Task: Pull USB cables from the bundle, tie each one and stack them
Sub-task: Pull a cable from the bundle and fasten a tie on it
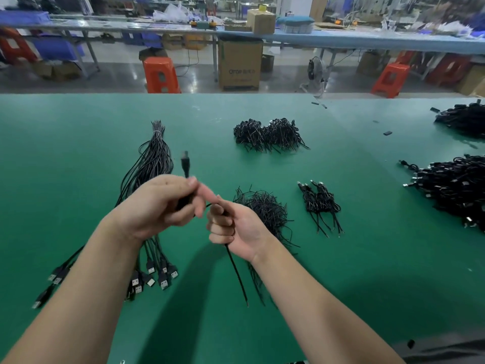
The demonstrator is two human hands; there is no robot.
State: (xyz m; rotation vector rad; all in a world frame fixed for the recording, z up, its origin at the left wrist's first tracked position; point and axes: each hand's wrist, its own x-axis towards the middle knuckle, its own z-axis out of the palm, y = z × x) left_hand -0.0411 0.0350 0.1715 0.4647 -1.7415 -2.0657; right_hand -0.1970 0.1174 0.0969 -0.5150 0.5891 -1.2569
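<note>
One black cable [234,269] is held between both hands above the green table [78,132]. The left hand [160,203] is curled round the upper part of the cable, pinched by thumb and fingers, and the plug [185,162] is seen sticking up just beyond the fingertips. The right hand [236,228] is closed round the cable lower down, and the free end is left hanging from under the fist toward the near edge of the table. The bundle [154,158] is laid on the table beyond and beneath the left hand, bound at its far end, with its USB plugs [157,277] fanned out under the left forearm. A loose tangle of ties [265,211] is seen just beyond the right hand, partly hidden by it. A small stack [319,203] of tied cables is placed to the right of that tangle. A larger heap [269,134] is set farther from the hands, toward the far edge of the table, and more piles [451,185] are seen at the table's right edge.
</note>
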